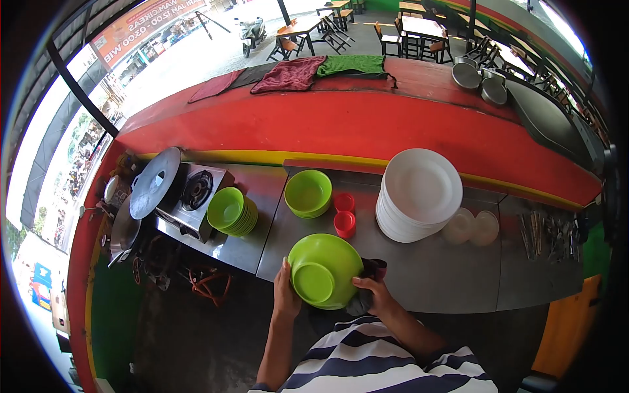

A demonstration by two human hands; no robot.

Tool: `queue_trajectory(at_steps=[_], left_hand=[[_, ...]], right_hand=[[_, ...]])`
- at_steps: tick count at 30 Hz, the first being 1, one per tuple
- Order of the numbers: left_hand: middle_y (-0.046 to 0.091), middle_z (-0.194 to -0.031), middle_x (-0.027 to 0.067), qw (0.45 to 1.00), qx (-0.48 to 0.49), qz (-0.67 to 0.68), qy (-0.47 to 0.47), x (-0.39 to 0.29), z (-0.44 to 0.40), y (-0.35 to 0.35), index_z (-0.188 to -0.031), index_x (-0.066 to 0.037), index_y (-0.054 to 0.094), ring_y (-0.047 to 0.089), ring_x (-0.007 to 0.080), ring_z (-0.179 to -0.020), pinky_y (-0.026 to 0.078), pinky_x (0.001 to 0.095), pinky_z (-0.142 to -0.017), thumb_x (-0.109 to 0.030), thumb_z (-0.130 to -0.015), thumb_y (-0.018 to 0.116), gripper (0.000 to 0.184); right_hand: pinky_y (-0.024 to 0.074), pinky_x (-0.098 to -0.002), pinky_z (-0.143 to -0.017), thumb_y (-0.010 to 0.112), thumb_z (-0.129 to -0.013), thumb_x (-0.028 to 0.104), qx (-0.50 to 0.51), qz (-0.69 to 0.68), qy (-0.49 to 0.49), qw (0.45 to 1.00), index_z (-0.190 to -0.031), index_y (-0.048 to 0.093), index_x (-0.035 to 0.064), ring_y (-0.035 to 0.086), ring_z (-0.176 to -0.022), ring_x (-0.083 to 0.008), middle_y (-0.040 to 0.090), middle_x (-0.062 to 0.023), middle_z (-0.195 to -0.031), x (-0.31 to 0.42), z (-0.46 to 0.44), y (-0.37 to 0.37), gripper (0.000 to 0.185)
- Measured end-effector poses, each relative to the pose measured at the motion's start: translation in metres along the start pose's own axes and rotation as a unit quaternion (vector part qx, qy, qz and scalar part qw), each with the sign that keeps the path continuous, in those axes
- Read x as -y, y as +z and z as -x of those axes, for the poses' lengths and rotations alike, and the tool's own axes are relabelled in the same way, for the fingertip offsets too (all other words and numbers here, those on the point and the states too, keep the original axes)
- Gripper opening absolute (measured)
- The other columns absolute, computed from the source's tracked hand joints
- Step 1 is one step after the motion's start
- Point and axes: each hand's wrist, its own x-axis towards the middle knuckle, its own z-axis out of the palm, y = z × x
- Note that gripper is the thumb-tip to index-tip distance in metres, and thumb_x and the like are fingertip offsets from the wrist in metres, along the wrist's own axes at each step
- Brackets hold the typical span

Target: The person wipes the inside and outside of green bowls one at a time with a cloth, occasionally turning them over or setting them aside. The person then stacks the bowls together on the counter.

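A green bowl (337,262) is held up in front of me, its round foot turned toward the camera. My left hand (286,291) grips its left rim. On the right side my right hand (377,295) pinches the rim, with a dark cloth (359,304) bunched in the same hand. Beyond the bowl, on the metal counter, stand two red cups (344,224) and a short stack of green bowls (308,194). A taller stack of green bowls (230,211) leans a little to the left of these.
Right of the cups rises a tall stack of white plates (419,193), beside two small whitish dishes (473,227). Cutlery (550,236) lies at the far right. A gas stove (196,193) and a large metal lid (156,183) are leftward. Cloths (288,75) drape the red wall (275,128).
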Motion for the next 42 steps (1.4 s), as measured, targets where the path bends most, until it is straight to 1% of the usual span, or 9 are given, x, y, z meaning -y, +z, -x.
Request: queue_trajectory(at_steps=[7, 11, 15, 17, 21, 24, 31, 37, 42], left_hand=[[0.070, -0.080, 0.0014, 0.991, -0.036, -0.130, -0.025, -0.007, 0.003, 0.010, -0.097, 0.000, 0.071, 0.061, 0.0069, -0.064, 0.048, 0.0223, -0.060, -0.044, -0.105, 0.053, 0.048], [0.065, -0.074, -0.0020, 0.967, 0.012, -0.256, -0.018, -0.018, 0.008, 0.022, -0.089, -0.001, 0.071, 0.053, 0.0030, -0.062, 0.042, 0.0217, -0.055, -0.044, -0.106, 0.052, 0.050], [0.061, -0.072, -0.0046, 0.943, 0.047, -0.330, -0.014, -0.023, 0.006, 0.018, -0.085, -0.002, 0.070, 0.048, 0.0017, -0.062, 0.039, 0.0218, -0.054, -0.043, -0.107, 0.050, 0.051], [0.061, -0.071, -0.0051, 0.949, 0.065, -0.310, -0.014, -0.024, 0.001, 0.006, -0.084, -0.002, 0.069, 0.048, 0.0021, -0.061, 0.039, 0.0218, -0.053, -0.043, -0.107, 0.049, 0.051], [0.066, -0.076, -0.0015, 0.985, -0.007, -0.175, 0.015, -0.035, 0.003, 0.014, -0.089, -0.001, 0.069, 0.056, 0.0053, -0.062, 0.045, 0.0228, -0.055, -0.043, -0.107, 0.049, 0.049], [0.070, -0.086, 0.0042, 0.989, -0.135, -0.008, 0.060, -0.036, 0.008, 0.038, -0.099, -0.001, 0.068, 0.064, 0.0094, -0.068, 0.053, 0.0250, -0.062, -0.043, -0.107, 0.048, 0.047], [0.067, -0.089, 0.0015, 0.980, -0.145, -0.001, 0.138, 0.017, 0.016, 0.051, -0.101, -0.002, 0.066, 0.060, 0.0072, -0.076, 0.050, 0.0232, -0.068, -0.041, -0.110, 0.041, 0.047], [0.061, -0.076, 0.0003, 0.956, -0.084, -0.218, 0.176, 0.005, 0.022, 0.054, -0.096, 0.001, 0.064, 0.052, 0.0046, -0.070, 0.044, 0.0228, -0.062, -0.041, -0.110, 0.040, 0.050], [0.055, -0.064, 0.0011, 0.911, -0.058, -0.359, 0.192, -0.002, 0.033, 0.048, -0.092, 0.003, 0.063, 0.048, 0.0062, -0.061, 0.041, 0.0279, -0.054, -0.041, -0.110, 0.041, 0.051]], right_hand=[[0.0477, -0.0415, -0.104, 0.067, -0.096, 0.024, -0.102, 0.148, -0.210, 0.961, -0.130, 0.062, 0.0031, 0.064, -0.117, -0.0241, 0.068, -0.0124, -0.123, 0.011, -0.003, -0.014, 0.040], [0.0384, -0.0486, -0.113, 0.071, -0.091, 0.031, 0.098, 0.578, -0.356, 0.728, -0.128, 0.064, 0.0019, 0.047, -0.139, -0.0370, 0.064, -0.0154, -0.133, 0.034, -0.003, 0.024, 0.047], [0.0371, -0.0493, -0.114, 0.072, -0.089, 0.024, 0.205, 0.644, -0.350, 0.649, -0.126, 0.065, 0.0024, 0.045, -0.140, -0.0411, 0.062, -0.0146, -0.136, 0.039, -0.006, 0.037, 0.043], [0.0363, -0.0501, -0.115, 0.071, -0.090, 0.021, 0.259, 0.633, -0.346, 0.642, -0.125, 0.066, 0.0017, 0.043, -0.141, -0.0423, 0.062, -0.0155, -0.136, 0.041, -0.010, 0.035, 0.041], [0.0297, -0.0519, -0.118, 0.068, -0.091, 0.016, 0.122, 0.543, -0.368, 0.745, -0.132, 0.059, -0.0017, 0.036, -0.146, -0.0425, 0.055, -0.0186, -0.144, 0.024, -0.021, 0.022, 0.046], [0.0229, -0.0546, -0.120, 0.066, -0.092, 0.015, 0.026, 0.516, -0.427, 0.742, -0.138, 0.054, -0.0044, 0.029, -0.148, -0.0454, 0.049, -0.0208, -0.149, -0.011, -0.008, 0.031, 0.051], [0.0202, -0.0561, -0.120, 0.060, -0.089, 0.021, 0.094, 0.753, -0.422, 0.495, -0.141, 0.056, 0.0012, 0.031, -0.148, -0.0426, 0.051, -0.0145, -0.149, -0.033, -0.002, 0.022, 0.056], [0.0293, -0.0511, -0.118, 0.060, -0.086, 0.016, 0.044, 0.726, -0.411, 0.549, -0.136, 0.061, 0.0028, 0.041, -0.143, -0.0375, 0.057, -0.0109, -0.144, -0.004, -0.018, 0.060, 0.052], [0.0335, -0.0467, -0.117, 0.066, -0.082, 0.012, 0.012, 0.632, -0.303, 0.713, -0.137, 0.058, 0.0027, 0.042, -0.142, -0.0353, 0.055, -0.0102, -0.146, 0.008, -0.046, 0.047, 0.057]])
